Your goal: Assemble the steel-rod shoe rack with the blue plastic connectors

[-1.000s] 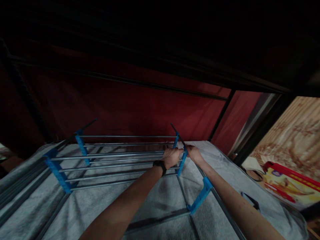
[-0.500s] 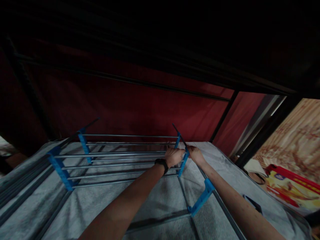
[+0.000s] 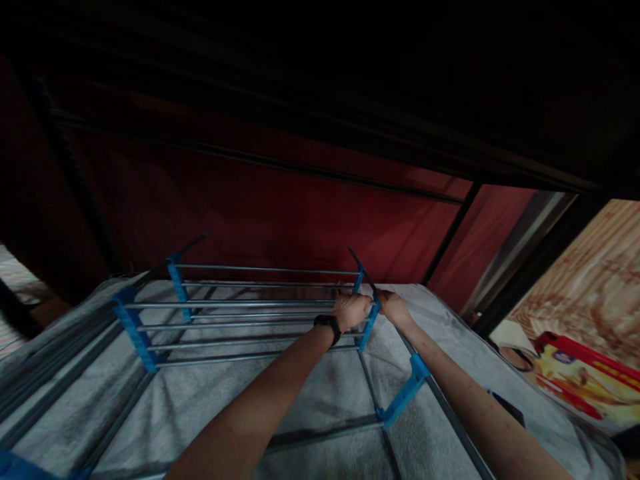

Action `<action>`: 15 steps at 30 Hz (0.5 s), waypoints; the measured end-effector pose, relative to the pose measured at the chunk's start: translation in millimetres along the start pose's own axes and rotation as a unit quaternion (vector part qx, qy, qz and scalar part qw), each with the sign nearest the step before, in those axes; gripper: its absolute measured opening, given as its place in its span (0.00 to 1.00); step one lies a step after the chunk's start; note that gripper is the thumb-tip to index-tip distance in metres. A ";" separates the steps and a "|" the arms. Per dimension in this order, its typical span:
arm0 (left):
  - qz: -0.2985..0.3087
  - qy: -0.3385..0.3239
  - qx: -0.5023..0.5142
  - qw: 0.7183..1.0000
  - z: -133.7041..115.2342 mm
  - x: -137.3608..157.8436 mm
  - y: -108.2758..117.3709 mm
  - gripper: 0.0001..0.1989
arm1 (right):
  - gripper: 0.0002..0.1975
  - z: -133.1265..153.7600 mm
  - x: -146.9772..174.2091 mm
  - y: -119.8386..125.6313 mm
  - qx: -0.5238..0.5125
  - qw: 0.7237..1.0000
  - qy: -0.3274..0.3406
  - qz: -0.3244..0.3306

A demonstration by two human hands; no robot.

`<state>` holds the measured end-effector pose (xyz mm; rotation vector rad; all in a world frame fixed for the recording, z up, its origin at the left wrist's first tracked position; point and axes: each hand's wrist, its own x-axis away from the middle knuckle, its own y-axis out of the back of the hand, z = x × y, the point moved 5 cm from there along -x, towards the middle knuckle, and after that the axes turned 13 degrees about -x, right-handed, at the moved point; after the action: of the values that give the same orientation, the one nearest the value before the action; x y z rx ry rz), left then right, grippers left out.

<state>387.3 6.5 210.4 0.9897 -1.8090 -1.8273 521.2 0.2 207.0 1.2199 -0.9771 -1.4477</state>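
A rack of grey metal tubes (image 3: 220, 305) and blue plastic connectors lies across a grey blanket. My left hand (image 3: 351, 311), with a black watch on its wrist, is closed round the end of a tube beside the right-hand blue connector (image 3: 369, 325). On that connector's outer side, my right hand (image 3: 391, 308) is closed against it, its fingertips partly hidden. Closer to me on the right side is another blue connector (image 3: 404, 399), joined to the long side tubes. More blue connectors (image 3: 136, 330) hold the tubes' left ends.
The grey blanket (image 3: 310, 393) covers the surface under the rack. Behind it hangs a dark red curtain (image 3: 280, 220), with dark metal posts and bars around. A dark flat object (image 3: 506, 407) lies by my right forearm. A red and yellow box (image 3: 590, 380) stands at the right.
The view has shifted slightly, so the rack's left end appears further right and a blue part shows at bottom left. Both hands stay at the same connector with little visible movement.
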 end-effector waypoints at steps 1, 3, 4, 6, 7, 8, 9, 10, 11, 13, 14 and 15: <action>-0.007 -0.001 -0.013 1.000 -0.7 3.2 0.2 0.15 | 0.15 0.2 0.6 0.0 0.010 1.000 0.005 0.001; -0.032 0.000 -0.053 0.998 0.0 10.6 -0.3 0.14 | 0.17 1.2 2.4 0.3 0.022 1.000 0.021 0.003; -0.047 0.005 -0.077 0.996 1.7 14.4 -1.2 0.14 | 0.18 1.5 3.4 0.4 0.027 0.999 0.029 0.003; -0.073 0.019 -0.118 0.990 7.7 21.3 -4.4 0.16 | 0.20 0.3 4.5 -0.3 0.034 0.998 0.043 0.000; -0.081 0.020 -0.130 0.988 11.0 24.1 -6.5 0.16 | 0.20 -1.5 4.4 -1.3 0.038 0.998 0.049 -0.003; -0.084 0.018 -0.134 0.987 14.1 26.3 -8.8 0.17 | 0.20 -4.2 3.8 -3.0 0.041 0.998 0.056 -0.006; -0.084 0.011 -0.134 0.987 16.7 27.9 -11.0 0.17 | 0.20 -7.8 2.7 -5.3 0.045 0.997 0.063 -0.012; -0.083 0.002 -0.133 0.988 18.6 28.9 -12.8 0.17 | 0.20 -12.0 1.3 -8.1 0.050 0.996 0.073 -0.019; -0.081 -0.007 -0.133 0.988 19.9 29.4 -14.1 0.17 | 0.21 -16.9 -0.4 -11.7 0.053 0.995 0.082 -0.022; -0.078 -0.018 -0.134 0.988 20.9 29.3 -15.5 0.17 | 0.21 -27.9 -4.0 -20.5 0.056 0.994 0.095 -0.020; -0.080 -0.021 -0.135 0.987 20.8 28.9 -15.9 0.18 | 0.21 -33.2 -5.7 -24.8 0.054 0.993 0.099 -0.018; -0.084 -0.025 -0.134 0.987 20.4 28.5 -16.2 0.18 | 0.21 -37.6 -7.2 -28.1 0.051 0.993 0.104 -0.021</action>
<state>356.9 2.4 187.0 1.0259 -1.4924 -2.1466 553.5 13.4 174.9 1.4430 -0.8959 -1.2847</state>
